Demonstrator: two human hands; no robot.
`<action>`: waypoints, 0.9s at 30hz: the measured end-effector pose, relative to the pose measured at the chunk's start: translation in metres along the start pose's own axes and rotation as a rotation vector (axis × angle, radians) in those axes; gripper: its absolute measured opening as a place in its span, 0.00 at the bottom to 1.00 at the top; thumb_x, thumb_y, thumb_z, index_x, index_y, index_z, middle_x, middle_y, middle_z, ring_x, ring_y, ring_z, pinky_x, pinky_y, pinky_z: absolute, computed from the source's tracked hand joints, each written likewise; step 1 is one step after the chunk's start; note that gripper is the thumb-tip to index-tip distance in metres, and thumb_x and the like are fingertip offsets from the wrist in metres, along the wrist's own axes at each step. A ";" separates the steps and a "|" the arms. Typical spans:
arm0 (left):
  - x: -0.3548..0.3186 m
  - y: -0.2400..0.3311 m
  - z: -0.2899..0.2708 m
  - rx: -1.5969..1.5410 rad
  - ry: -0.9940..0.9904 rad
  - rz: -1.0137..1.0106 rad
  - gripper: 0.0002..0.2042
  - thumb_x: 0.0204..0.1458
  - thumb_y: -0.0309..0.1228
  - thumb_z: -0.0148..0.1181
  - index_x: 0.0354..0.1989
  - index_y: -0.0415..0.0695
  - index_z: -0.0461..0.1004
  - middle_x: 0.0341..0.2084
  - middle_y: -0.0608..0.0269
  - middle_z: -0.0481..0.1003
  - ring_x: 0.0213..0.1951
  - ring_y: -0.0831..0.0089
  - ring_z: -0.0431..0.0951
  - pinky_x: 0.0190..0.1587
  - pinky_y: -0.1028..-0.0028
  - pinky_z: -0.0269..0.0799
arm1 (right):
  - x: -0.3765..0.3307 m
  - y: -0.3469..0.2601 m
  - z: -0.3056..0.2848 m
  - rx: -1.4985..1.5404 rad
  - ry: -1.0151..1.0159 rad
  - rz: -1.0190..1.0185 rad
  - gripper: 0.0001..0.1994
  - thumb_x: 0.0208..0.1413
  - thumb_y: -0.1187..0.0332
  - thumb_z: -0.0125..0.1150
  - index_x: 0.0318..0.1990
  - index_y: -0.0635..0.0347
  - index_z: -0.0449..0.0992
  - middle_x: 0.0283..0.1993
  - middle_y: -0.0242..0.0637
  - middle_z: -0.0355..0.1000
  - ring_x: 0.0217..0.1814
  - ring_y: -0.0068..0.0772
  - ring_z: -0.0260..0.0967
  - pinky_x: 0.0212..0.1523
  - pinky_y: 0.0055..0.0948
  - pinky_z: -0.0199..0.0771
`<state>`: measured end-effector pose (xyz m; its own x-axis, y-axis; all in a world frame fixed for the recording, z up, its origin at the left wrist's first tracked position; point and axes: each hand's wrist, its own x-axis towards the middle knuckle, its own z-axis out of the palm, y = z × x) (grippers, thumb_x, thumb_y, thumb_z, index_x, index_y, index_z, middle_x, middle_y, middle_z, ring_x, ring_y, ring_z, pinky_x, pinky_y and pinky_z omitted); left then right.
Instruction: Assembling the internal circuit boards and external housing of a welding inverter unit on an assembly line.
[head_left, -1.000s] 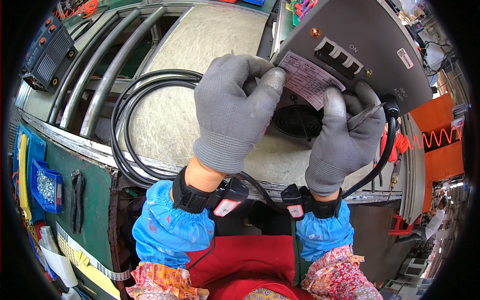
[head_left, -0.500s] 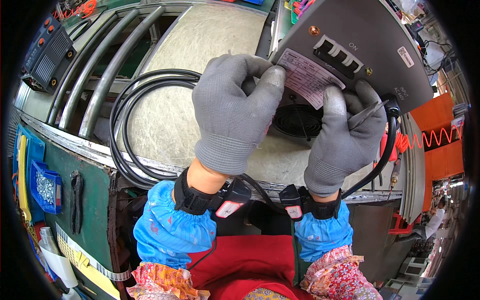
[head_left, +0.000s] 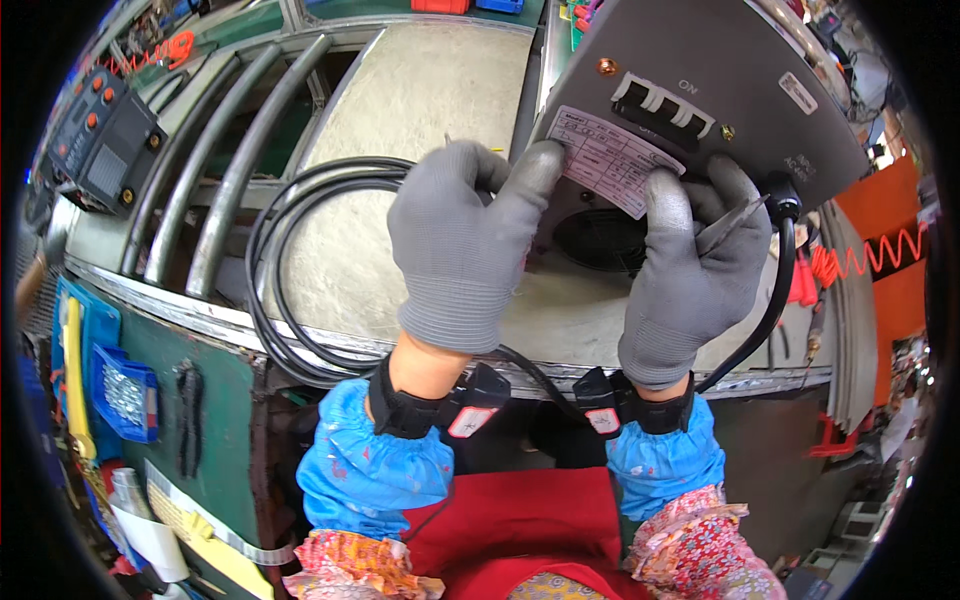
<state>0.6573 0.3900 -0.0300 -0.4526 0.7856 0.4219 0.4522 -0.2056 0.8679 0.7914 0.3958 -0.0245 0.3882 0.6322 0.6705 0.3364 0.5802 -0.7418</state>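
A dark grey metal machine box [head_left: 740, 60] stands tilted at the upper right, with a switch block [head_left: 665, 105] and a round dark fan opening [head_left: 600, 238]. Below the switch, a pale printed label [head_left: 610, 160] lies against its panel. My left hand [head_left: 460, 240], in a grey glove, has curled fingers and its thumb at the label's left edge; a thin tip shows above the fingers. My right hand [head_left: 695, 270], also gloved, rests its thumb at the label's lower right. From its bent fingers sticks a dark pointed tool [head_left: 732, 225], its kind unclear.
A coiled black cable [head_left: 262, 270] lies left on the metal bench [head_left: 440, 70]. Rollers [head_left: 215, 170] and another machine [head_left: 105, 140] are farther left. A blue bin of screws [head_left: 125, 393] hangs at the bench front. An orange coiled hose [head_left: 875, 258] hangs right.
The whole view has shifted slightly, with the bench and cable now farther right. Both hands stay by the label. Part of another person's arm now shows at the far left.
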 end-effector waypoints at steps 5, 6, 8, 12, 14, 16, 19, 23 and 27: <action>-0.020 -0.020 -0.001 -0.332 -0.218 -0.186 0.13 0.54 0.36 0.63 0.33 0.36 0.78 0.21 0.62 0.76 0.25 0.78 0.72 0.30 0.75 0.68 | -0.020 0.012 -0.016 0.104 0.141 -0.038 0.19 0.58 0.76 0.60 0.57 0.70 0.67 0.38 0.36 0.75 0.38 0.20 0.70 0.43 0.20 0.70; -0.027 -0.015 -0.005 -0.586 -0.276 -0.269 0.11 0.55 0.31 0.61 0.39 0.34 0.78 0.28 0.64 0.78 0.30 0.83 0.71 0.33 0.80 0.67 | -0.028 0.015 -0.022 0.087 0.102 -0.027 0.19 0.58 0.76 0.60 0.57 0.70 0.67 0.38 0.36 0.75 0.38 0.20 0.70 0.42 0.20 0.70; -0.032 -0.024 -0.002 -0.921 -0.411 -0.252 0.14 0.54 0.29 0.56 0.46 0.35 0.76 0.37 0.55 0.78 0.38 0.72 0.75 0.44 0.73 0.70 | -0.044 0.015 -0.035 -0.039 0.016 0.019 0.19 0.58 0.77 0.59 0.56 0.69 0.68 0.38 0.35 0.75 0.37 0.18 0.69 0.39 0.19 0.70; -0.021 -0.018 0.009 -1.494 -0.423 -0.332 0.21 0.49 0.28 0.53 0.54 0.39 0.71 0.50 0.49 0.75 0.54 0.52 0.74 0.56 0.58 0.71 | -0.071 0.020 -0.055 -0.013 -0.098 0.099 0.20 0.56 0.77 0.59 0.57 0.65 0.70 0.39 0.35 0.76 0.36 0.18 0.70 0.36 0.19 0.70; -0.013 -0.011 0.018 -1.566 -0.469 -0.352 0.22 0.48 0.28 0.53 0.55 0.39 0.70 0.51 0.48 0.74 0.55 0.52 0.74 0.57 0.56 0.71 | -0.079 0.016 -0.060 -0.009 -0.107 0.132 0.20 0.56 0.77 0.60 0.57 0.65 0.70 0.39 0.36 0.76 0.36 0.19 0.71 0.37 0.19 0.70; -0.014 0.008 0.030 -1.624 -0.516 -0.432 0.24 0.46 0.25 0.51 0.56 0.39 0.70 0.54 0.48 0.73 0.58 0.51 0.72 0.59 0.53 0.70 | -0.084 0.016 -0.064 -0.036 -0.136 0.152 0.18 0.56 0.77 0.60 0.55 0.66 0.71 0.39 0.36 0.76 0.37 0.19 0.71 0.37 0.20 0.71; -0.022 0.019 0.054 -1.702 -0.562 -0.509 0.25 0.46 0.23 0.50 0.57 0.34 0.68 0.52 0.48 0.73 0.56 0.52 0.73 0.58 0.54 0.72 | -0.083 0.004 -0.072 -0.009 -0.161 0.120 0.16 0.57 0.75 0.59 0.54 0.67 0.71 0.40 0.38 0.76 0.37 0.23 0.72 0.38 0.21 0.72; -0.046 0.032 0.055 -1.313 -0.741 -0.554 0.19 0.56 0.28 0.50 0.55 0.32 0.68 0.48 0.54 0.73 0.49 0.60 0.76 0.52 0.61 0.74 | -0.082 -0.027 -0.087 0.213 -0.155 0.179 0.15 0.61 0.70 0.53 0.52 0.67 0.71 0.44 0.43 0.74 0.43 0.32 0.73 0.45 0.29 0.73; -0.092 0.029 0.007 -0.659 -0.951 -0.154 0.19 0.65 0.38 0.47 0.56 0.35 0.69 0.45 0.61 0.74 0.47 0.71 0.73 0.52 0.70 0.68 | -0.060 -0.042 -0.099 -0.019 -0.115 -0.068 0.20 0.62 0.60 0.43 0.49 0.68 0.73 0.50 0.50 0.69 0.54 0.48 0.67 0.57 0.40 0.66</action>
<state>0.7179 0.3159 -0.0453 0.4171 0.8917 0.1760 -0.1702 -0.1136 0.9788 0.8392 0.2829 -0.0350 0.2639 0.6471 0.7153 0.3749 0.6145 -0.6942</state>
